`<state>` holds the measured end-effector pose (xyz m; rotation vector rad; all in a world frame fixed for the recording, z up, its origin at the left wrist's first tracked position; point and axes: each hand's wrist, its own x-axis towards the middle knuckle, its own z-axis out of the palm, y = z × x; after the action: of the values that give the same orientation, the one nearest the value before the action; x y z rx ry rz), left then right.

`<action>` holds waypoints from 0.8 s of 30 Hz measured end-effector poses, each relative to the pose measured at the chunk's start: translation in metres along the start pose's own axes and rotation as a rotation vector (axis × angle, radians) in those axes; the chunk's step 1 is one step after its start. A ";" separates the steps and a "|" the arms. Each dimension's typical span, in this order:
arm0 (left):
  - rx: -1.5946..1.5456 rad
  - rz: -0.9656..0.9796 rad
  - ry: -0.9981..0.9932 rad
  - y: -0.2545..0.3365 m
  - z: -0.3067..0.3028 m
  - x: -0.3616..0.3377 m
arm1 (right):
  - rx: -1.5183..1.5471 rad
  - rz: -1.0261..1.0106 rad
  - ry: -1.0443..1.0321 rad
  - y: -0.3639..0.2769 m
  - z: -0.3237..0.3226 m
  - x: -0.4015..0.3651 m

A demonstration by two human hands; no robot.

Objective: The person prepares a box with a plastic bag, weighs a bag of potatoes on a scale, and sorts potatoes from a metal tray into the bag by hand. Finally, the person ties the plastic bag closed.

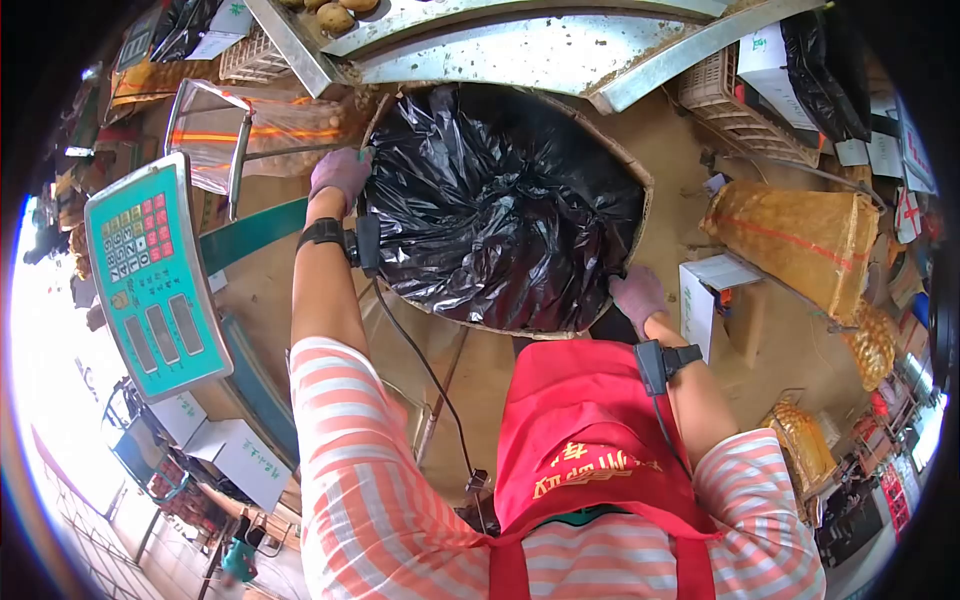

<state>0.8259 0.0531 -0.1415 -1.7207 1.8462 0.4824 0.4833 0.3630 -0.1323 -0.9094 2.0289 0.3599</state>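
Observation:
A cardboard box [648, 190] lined with a black plastic bag [500, 215] fills the middle of the head view. The bag's top is gathered and twisted at the centre, hiding the contents. My left hand [342, 172], in a pinkish-purple glove, grips the box's left side near its far corner. At the near right corner, my right hand [638, 297], in a matching glove, is closed on the box edge; its fingertips are partly hidden. Both wrists carry black strapped devices, and a cable hangs below the left one.
A green weighing scale display [160, 275] stands at left. Beyond the box is a metal chute [500, 55] with a few potatoes [335, 18] at its upper left. A yellow mesh sack [790, 240] and a white carton [698, 310] are on the right.

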 end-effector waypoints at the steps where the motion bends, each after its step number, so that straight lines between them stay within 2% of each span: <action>1: -0.007 -0.003 -0.001 0.000 0.006 -0.002 | -0.007 -0.002 0.001 0.002 -0.002 0.000; 3: 0.043 0.038 0.073 -0.001 0.010 -0.006 | -0.002 -0.005 -0.065 0.003 -0.008 0.002; 7: 0.028 0.020 0.113 -0.009 0.025 -0.024 | -0.048 -0.124 0.020 0.017 -0.015 0.017; 9: -0.041 -0.054 0.041 -0.012 0.031 -0.051 | -0.014 -0.082 -0.086 0.015 -0.033 0.023; 11: -0.066 -0.084 0.066 -0.025 0.055 -0.070 | -0.082 -0.117 -0.075 0.013 -0.047 0.033; 13: -0.099 -0.148 -0.019 -0.037 0.075 -0.088 | -0.142 -0.150 -0.070 0.010 -0.057 0.035; 15: -0.308 -0.192 0.027 -0.054 0.105 -0.103 | -0.140 -0.175 -0.038 0.004 -0.064 0.032; 17: -0.795 -0.183 0.232 -0.064 0.135 -0.126 | -0.077 -0.172 0.027 0.016 -0.049 0.035; 19: -0.921 -0.238 0.598 -0.026 0.122 -0.158 | 0.089 -0.153 0.109 0.027 -0.041 0.030; 20: -0.870 -0.128 0.738 -0.007 0.116 -0.172 | 0.094 -0.142 0.112 0.038 -0.033 0.029; 21: -0.816 -0.022 0.877 0.015 0.109 -0.187 | 0.354 -0.209 0.065 0.051 -0.025 0.028; 22: -0.703 0.344 0.771 0.046 0.088 -0.211 | 0.613 -0.278 0.020 0.058 -0.021 0.024; 23: -0.572 0.707 0.650 0.082 0.064 -0.230 | 0.619 -0.272 0.030 0.060 -0.022 0.013; 24: -0.483 0.898 0.613 0.108 0.053 -0.239 | 0.731 -0.213 0.122 0.057 -0.017 -0.004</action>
<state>0.7316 0.2851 -0.0469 -1.2789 3.1641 0.8586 0.4336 0.3954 -0.1238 -0.6727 1.9207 -0.5397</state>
